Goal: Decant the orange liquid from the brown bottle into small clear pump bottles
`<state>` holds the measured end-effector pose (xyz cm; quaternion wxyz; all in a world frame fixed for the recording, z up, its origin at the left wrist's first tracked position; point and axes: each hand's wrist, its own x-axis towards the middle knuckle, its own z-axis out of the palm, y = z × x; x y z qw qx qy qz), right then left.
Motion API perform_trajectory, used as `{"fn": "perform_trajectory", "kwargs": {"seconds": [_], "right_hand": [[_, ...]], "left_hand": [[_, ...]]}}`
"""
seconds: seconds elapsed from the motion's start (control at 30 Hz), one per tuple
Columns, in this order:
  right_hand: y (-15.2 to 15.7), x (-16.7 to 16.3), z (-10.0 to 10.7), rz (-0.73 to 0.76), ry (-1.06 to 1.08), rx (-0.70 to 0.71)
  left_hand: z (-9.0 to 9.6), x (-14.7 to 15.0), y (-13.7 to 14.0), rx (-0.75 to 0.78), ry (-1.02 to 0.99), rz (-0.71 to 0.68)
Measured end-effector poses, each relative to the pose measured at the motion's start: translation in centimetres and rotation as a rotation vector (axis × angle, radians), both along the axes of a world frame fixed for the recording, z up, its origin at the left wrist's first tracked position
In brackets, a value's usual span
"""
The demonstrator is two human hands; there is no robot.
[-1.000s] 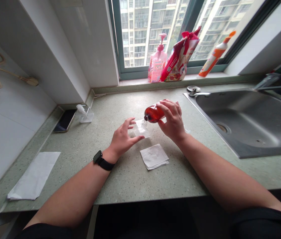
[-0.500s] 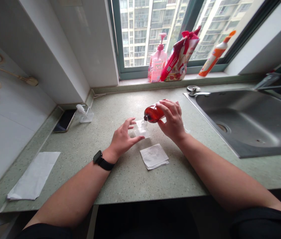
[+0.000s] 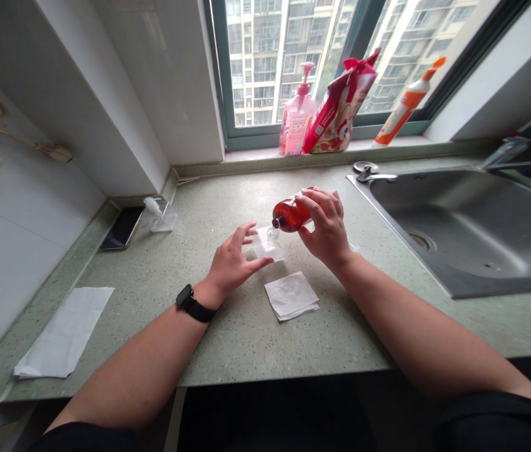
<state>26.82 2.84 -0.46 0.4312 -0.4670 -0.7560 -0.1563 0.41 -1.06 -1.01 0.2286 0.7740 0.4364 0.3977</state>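
In my right hand (image 3: 324, 226) is a bottle of red liquid (image 3: 291, 215), tipped with its dark-rimmed mouth pointing left and down. The mouth is just over the round neck of a small clear plastic bottle (image 3: 272, 245) on the counter; whether liquid is flowing I cannot make out. My left hand (image 3: 232, 260), with a black watch at its wrist, curves widely around the clear bottle's left side, thumb at the near side and fingers at the far side. Close in front of the clear bottle lies a folded white paper towel (image 3: 292, 295).
A clear pump bottle (image 3: 164, 218) and a phone (image 3: 123, 227) stand at the back left, with more paper (image 3: 64, 333) nearer. To the right is a steel sink (image 3: 463, 220). On the sill are a pink pump bottle (image 3: 296, 122), a red bag (image 3: 341, 113) and an orange-white bottle (image 3: 407, 107).
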Motion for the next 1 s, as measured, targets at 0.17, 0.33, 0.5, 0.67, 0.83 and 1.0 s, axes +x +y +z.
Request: {"fn": "perform_trajectory", "kwargs": {"seconds": [0.17, 0.33, 0.5, 0.67, 0.83, 1.0], "right_hand": [[-0.01, -0.01, 0.09, -0.019, -0.012, -0.017], [-0.02, -0.07, 0.10, -0.008, -0.005, 0.010], [0.03, -0.02, -0.01, -0.010, -0.006, -0.011], [0.06, 0.07, -0.03, 0.001, -0.013, 0.001], [0.04, 0.02, -0.02, 0.001, -0.011, 0.028], [0.07, 0.02, -0.02, -0.005, -0.016, 0.024]], "left_hand": [[-0.05, -0.10, 0.03, 0.008, -0.002, -0.003], [-0.10, -0.06, 0.06, 0.013, 0.003, -0.001], [-0.02, -0.03, 0.02, -0.002, 0.006, 0.001], [0.05, -0.03, 0.01, -0.002, 0.009, 0.001], [0.01, 0.00, 0.01, -0.007, 0.010, 0.001], [-0.06, 0.01, 0.03, -0.009, 0.009, 0.004]]}}
